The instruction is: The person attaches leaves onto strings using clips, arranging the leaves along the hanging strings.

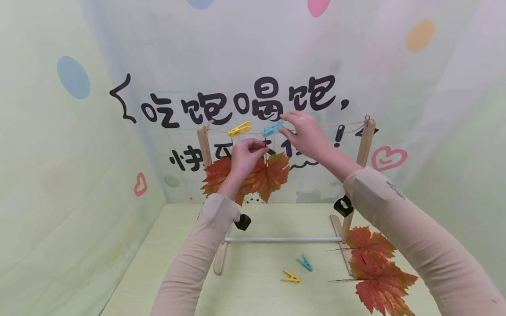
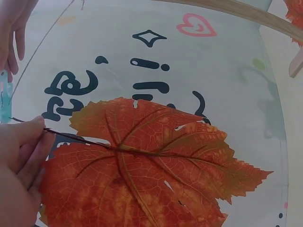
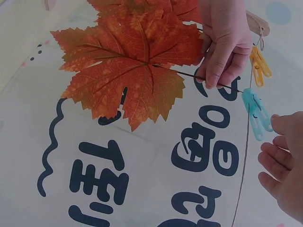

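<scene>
My left hand [image 1: 247, 156] pinches the thin dark stem of an orange-red maple leaf [image 2: 156, 165] between thumb and fingertips. The leaf hangs below the string, overlapping another red leaf [image 1: 217, 173]. At the top of the pinched stem, a light blue clothespin [image 3: 255, 113] sits on the string. My right hand [image 1: 306, 131] is at the outer end of this clothespin, its thumb tip right at one handle and its fingers spread apart from the thumb. To the left, a yellow clothespin [image 1: 239, 128] is clipped on the string above the other leaf's stem.
The string runs between two wooden posts [image 1: 365, 142], joined low down by a white rod [image 1: 282, 239]. On the table [image 1: 253, 294] lie a blue clothespin [image 1: 305, 263], a yellow clothespin [image 1: 290, 277] and red leaves [image 1: 381, 281] at the right. Black clips [image 1: 343, 206] are on the posts.
</scene>
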The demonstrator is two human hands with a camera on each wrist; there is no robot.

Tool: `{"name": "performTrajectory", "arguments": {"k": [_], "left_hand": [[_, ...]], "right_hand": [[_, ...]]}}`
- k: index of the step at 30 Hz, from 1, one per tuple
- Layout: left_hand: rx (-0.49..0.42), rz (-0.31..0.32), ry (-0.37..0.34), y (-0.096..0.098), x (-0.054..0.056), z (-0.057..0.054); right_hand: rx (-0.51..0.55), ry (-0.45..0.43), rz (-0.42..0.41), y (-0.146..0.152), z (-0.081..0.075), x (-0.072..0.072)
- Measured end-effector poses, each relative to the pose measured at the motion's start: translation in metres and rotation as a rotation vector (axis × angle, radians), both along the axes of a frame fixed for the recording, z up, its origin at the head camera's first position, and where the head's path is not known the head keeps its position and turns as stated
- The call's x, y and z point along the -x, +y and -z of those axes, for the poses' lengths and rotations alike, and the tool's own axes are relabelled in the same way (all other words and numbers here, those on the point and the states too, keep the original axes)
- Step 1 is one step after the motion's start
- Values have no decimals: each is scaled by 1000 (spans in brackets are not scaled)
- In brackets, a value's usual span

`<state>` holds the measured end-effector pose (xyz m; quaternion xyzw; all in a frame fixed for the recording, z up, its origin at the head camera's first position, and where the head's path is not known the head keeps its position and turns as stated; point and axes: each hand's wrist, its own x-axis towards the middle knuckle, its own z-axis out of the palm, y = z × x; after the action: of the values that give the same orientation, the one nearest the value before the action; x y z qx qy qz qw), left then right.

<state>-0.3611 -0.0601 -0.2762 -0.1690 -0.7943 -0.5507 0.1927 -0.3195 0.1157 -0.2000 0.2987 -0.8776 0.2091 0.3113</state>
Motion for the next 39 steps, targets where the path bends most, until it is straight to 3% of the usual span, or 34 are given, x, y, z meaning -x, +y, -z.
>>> {"name": "performTrajectory", "arguments": {"k": [12,19,25,31,39], "left_hand": [[56,-8,2,-10,-12,1],[61,-7,67,-17,-21,2],[76,11,79,-20,-32,3],[70,50,87,-17,-42,11],[-29,88,-4,-8,-52,30]], "right_hand": [[23,90,-37,23,7,-16],[1,123,-34,43,20,-25],[-13,128,-36,61,34,-32],[-6,114,-38,78,54,-40],[-15,43,-1,101,87,-53]]}}
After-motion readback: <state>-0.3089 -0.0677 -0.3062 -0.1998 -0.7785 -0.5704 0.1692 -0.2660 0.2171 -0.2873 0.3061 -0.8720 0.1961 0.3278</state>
